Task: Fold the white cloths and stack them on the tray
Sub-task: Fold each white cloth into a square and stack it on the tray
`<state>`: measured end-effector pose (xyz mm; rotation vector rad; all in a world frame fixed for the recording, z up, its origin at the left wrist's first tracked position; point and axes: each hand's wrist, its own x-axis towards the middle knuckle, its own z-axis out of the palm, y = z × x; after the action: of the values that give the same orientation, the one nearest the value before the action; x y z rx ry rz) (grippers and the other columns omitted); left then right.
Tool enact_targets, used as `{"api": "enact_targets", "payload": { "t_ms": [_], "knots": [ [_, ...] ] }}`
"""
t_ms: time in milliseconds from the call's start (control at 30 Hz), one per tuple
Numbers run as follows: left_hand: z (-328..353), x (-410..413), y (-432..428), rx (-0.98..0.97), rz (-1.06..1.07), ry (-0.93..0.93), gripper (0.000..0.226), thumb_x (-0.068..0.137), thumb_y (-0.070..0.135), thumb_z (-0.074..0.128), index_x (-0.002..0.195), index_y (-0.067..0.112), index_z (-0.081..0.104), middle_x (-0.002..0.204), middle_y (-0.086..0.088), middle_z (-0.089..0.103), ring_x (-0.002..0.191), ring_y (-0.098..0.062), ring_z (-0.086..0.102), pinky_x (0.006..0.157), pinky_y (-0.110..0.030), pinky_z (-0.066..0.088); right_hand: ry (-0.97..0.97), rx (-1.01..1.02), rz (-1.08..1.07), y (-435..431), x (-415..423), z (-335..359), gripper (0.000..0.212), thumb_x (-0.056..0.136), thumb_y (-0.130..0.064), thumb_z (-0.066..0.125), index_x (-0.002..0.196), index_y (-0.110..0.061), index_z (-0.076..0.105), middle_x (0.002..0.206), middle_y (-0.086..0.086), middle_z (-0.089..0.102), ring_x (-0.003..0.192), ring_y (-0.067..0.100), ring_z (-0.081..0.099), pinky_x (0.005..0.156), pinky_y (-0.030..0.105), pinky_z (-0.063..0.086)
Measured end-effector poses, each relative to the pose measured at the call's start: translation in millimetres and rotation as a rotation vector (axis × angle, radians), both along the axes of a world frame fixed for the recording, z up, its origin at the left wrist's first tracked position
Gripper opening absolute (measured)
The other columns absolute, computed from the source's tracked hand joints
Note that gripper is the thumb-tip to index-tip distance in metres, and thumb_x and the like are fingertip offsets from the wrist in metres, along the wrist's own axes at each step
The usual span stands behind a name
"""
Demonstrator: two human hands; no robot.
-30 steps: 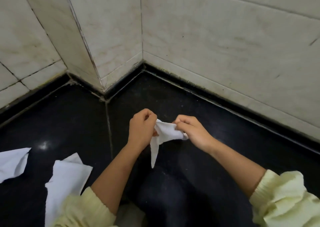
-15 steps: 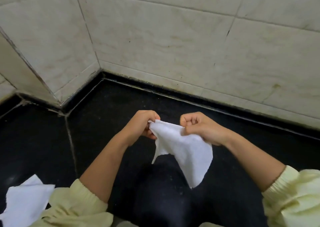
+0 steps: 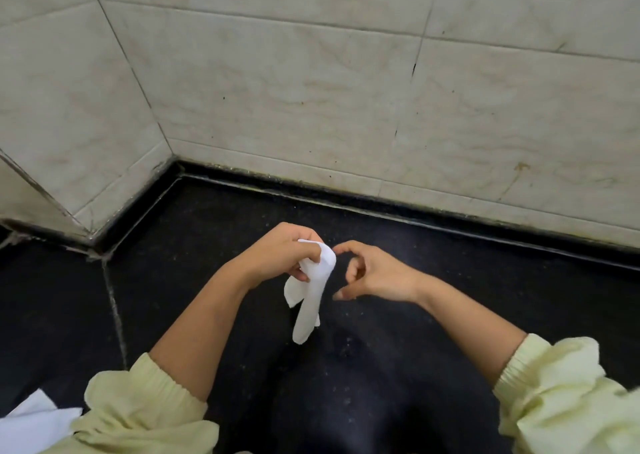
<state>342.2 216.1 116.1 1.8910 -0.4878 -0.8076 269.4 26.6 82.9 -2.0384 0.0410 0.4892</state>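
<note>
A small white cloth [image 3: 310, 291] hangs bunched and narrow from my left hand [image 3: 280, 254], which is pinched on its top end above the black floor. My right hand [image 3: 372, 273] is just to the right of it, fingers curled and apart, holding nothing, with a small gap to the cloth. Another white cloth [image 3: 33, 426] lies flat on the floor at the bottom left corner, partly cut off by the frame and by my left sleeve. No tray is in view.
A black speckled floor [image 3: 450, 280] runs up to pale marble wall tiles [image 3: 311, 90], which meet at a corner on the left. My dark-clothed knee [image 3: 346, 401] fills the bottom centre. Pale yellow sleeves cover both forearms.
My right hand has let go of the cloth, which was spread between both hands; it now hangs bunched from my left hand alone. The view has shifted further right.
</note>
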Motion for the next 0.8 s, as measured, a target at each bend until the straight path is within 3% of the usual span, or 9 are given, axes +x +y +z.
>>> {"api": "enact_targets", "payload": {
  "t_ms": [133,233,300,400,467,533,633,733,800],
  "knots": [
    [3,1,0,0.016,-0.01,-0.078,0.015,0.085,0.003,0.054,0.084,0.002,0.069,0.078,0.0,0.064,0.07,-0.008,0.059,0.059,-0.021,0.049,-0.034,0.001,0.019,9,5,-11,0.023,0.074,-0.019,0.081,0.089,-0.007,0.068,0.059,-0.005,0.051,0.055,0.008,0.046,0.061,0.027,0.04],
    [3,2,1,0.016,0.02,-0.115,0.014,0.086,0.004,0.054,0.084,0.002,0.068,0.08,-0.002,0.064,0.071,-0.008,0.06,0.057,-0.019,0.049,-0.035,-0.101,-0.013,11,3,-16,0.043,0.072,-0.032,0.081,0.072,0.004,0.059,0.061,0.003,0.047,0.056,0.012,0.04,0.059,0.031,0.034],
    [2,3,3,-0.009,0.063,-0.122,0.015,0.086,0.003,0.053,0.082,0.001,0.067,0.078,-0.002,0.063,0.07,-0.009,0.059,0.055,-0.018,0.048,0.006,-0.189,0.022,7,2,-17,0.045,0.07,-0.037,0.081,0.074,0.004,0.064,0.063,0.004,0.049,0.06,0.013,0.04,0.06,0.032,0.034],
    [-2,7,7,-0.042,0.155,-0.148,0.018,0.086,0.003,0.053,0.079,0.004,0.07,0.078,-0.002,0.065,0.073,-0.011,0.061,0.059,-0.022,0.053,0.055,-0.296,0.058,-5,2,-19,0.031,0.07,-0.034,0.081,0.076,-0.005,0.075,0.069,0.005,0.065,0.067,0.011,0.053,0.067,0.035,0.047],
    [-6,14,10,-0.043,0.235,-0.172,0.023,0.086,0.004,0.052,0.078,0.01,0.072,0.082,-0.003,0.068,0.079,-0.013,0.064,0.068,-0.026,0.058,0.029,-0.34,0.006,-12,5,-16,0.034,0.07,-0.032,0.082,0.072,0.001,0.071,0.067,0.006,0.058,0.066,0.013,0.049,0.064,0.031,0.042],
    [-11,23,14,-0.046,0.318,-0.176,0.024,0.087,0.006,0.052,0.08,0.014,0.074,0.086,-0.004,0.07,0.084,-0.016,0.065,0.075,-0.029,0.059,-0.043,-0.348,-0.105,-19,9,-9,0.04,0.071,-0.029,0.083,0.068,0.007,0.064,0.065,0.007,0.048,0.064,0.015,0.041,0.062,0.029,0.035],
    [-16,33,22,-0.055,0.4,-0.204,0.024,0.089,0.01,0.054,0.085,0.02,0.075,0.089,-0.001,0.072,0.085,-0.015,0.068,0.082,-0.031,0.058,-0.203,-0.301,-0.285,-27,13,5,0.025,0.073,-0.025,0.083,0.065,-0.003,0.072,0.064,0.001,0.056,0.062,0.011,0.048,0.063,0.028,0.04],
    [-17,35,26,-0.104,0.456,-0.23,0.027,0.09,0.011,0.055,0.085,0.028,0.075,0.089,0.0,0.073,0.089,-0.019,0.069,0.086,-0.034,0.057,-0.364,-0.252,-0.38,-33,15,17,0.018,0.075,-0.019,0.082,0.066,-0.008,0.073,0.068,-0.007,0.059,0.066,0.005,0.054,0.06,0.015,0.041],
    [-17,32,26,-0.145,0.463,-0.228,0.029,0.09,0.009,0.056,0.086,0.03,0.075,0.09,0.0,0.073,0.09,-0.018,0.068,0.085,-0.032,0.057,-0.42,-0.279,-0.42,-41,18,17,0.018,0.076,-0.021,0.081,0.073,-0.004,0.075,0.081,-0.001,0.064,0.08,0.012,0.058,0.073,0.022,0.046]
  ]
}}
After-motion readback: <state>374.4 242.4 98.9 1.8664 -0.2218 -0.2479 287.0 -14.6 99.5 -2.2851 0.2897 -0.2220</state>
